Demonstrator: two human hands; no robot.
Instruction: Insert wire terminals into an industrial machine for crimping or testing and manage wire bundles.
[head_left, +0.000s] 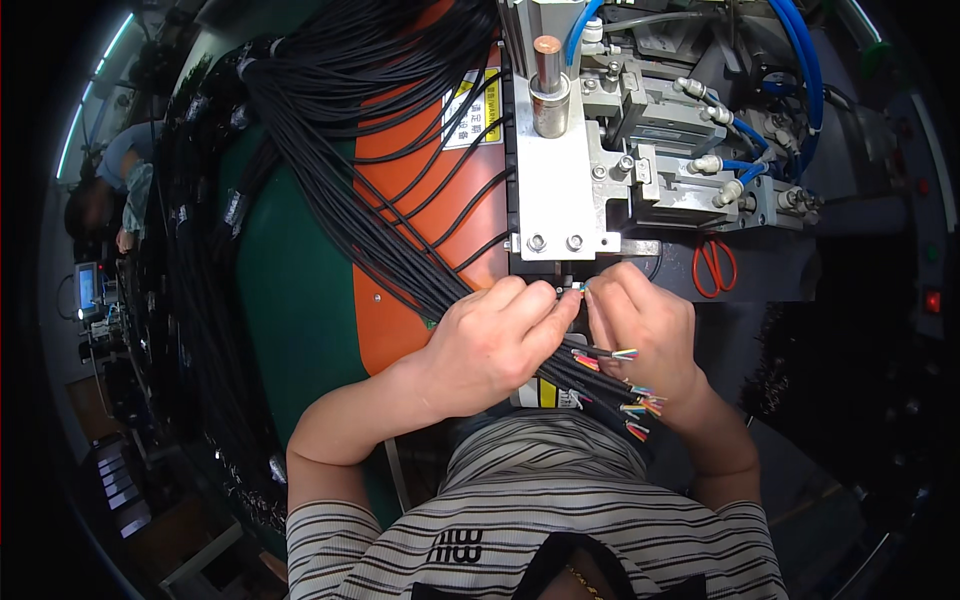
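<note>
My left hand and my right hand meet just below the metal press plate. Thumb and fingers of both are pinched around thin coloured wires, where a small white bit also shows; the fingertips hide most of it. A thick bundle of black cables runs from the upper left and passes beneath my left hand. Its stripped ends, with coloured wires, fan out below my right hand. Several single cables lead to the side of the press.
Pneumatic cylinders with blue hoses stand at upper right. Red-handled scissors lie beside the press. An orange panel and a green surface are at left. Farther left, another person is near a small screen.
</note>
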